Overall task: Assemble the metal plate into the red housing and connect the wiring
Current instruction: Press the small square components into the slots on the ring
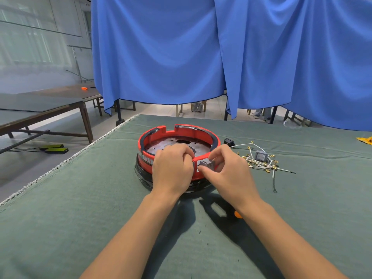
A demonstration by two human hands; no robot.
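The round red housing stands on a black base in the middle of the green table. A grey metal plate with holes lies inside it. My left hand grips the housing's near rim, fingers curled over the edge. My right hand pinches a small grey switch block against the outside of the near wall. A bundle of white wires with brass terminals lies on the cloth to the right, with a second grey switch on it.
A small black plug part lies behind the housing at the right. An orange object peeks out under my right forearm. A yellow item sits at the table's right edge. Blue curtains hang behind; the table's left edge runs diagonally.
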